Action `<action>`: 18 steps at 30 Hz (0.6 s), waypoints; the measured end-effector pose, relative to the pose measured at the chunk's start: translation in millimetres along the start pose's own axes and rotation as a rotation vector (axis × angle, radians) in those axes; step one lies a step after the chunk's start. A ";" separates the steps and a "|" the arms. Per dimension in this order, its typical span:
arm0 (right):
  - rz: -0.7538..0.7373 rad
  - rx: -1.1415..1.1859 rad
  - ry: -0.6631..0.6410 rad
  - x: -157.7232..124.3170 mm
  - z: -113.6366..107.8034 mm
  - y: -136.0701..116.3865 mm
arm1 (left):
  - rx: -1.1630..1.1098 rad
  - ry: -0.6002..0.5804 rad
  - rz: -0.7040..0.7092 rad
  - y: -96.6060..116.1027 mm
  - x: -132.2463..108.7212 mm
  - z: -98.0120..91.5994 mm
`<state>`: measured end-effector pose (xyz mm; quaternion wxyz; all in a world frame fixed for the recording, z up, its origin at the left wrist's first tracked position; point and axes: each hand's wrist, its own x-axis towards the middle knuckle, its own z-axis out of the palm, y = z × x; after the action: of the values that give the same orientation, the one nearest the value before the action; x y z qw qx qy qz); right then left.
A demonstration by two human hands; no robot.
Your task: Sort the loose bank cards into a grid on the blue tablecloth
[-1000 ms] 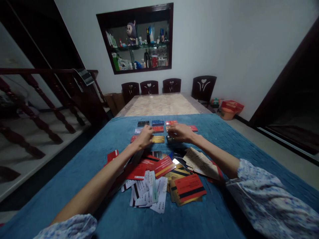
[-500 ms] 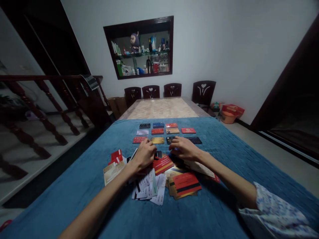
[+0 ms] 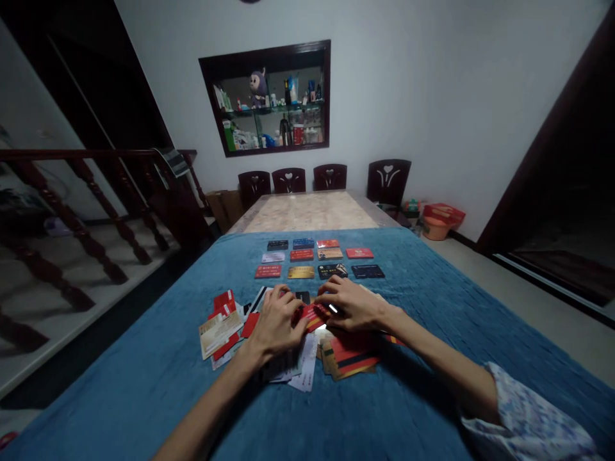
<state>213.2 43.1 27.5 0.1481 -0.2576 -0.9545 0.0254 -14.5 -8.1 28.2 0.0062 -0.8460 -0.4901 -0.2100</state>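
Observation:
My left hand is over the loose cards, its fingers curled and its thumb against the left end of a red card. The right hand bends over the other end of that same card, fingertips and thumb closing on it. A bright glint shows beneath the right fingers. Under and beside the hands lies a messy heap: white cards, a red-and-black striped card on gold ones, and a beige card at the left. My hands hide part of the heap.
Beyond the hands, small card stacks stand in rows, including a gold card, a black card and a dark blue card. A blue cloth covers the near table. Chairs line the far end.
Both hands have drawn back from the card rows to the heap. They have come together on the red card, and the black card in the front row is uncovered.

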 end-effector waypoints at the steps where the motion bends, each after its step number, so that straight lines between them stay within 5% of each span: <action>1: 0.007 0.003 -0.020 -0.3 -0.5 -1.5 | -0.003 -0.001 0.005 0.1 -1.4 -0.2; 18: 0.007 0.006 -0.038 -2.3 1.7 -1.8 | -0.002 0.032 0.073 -1.7 -12.5 13.3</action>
<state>213.7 40.5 25.4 0.1306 -0.2597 -0.9562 0.0339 -16.7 -14.7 11.3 0.0207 -0.8599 -0.4584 -0.2238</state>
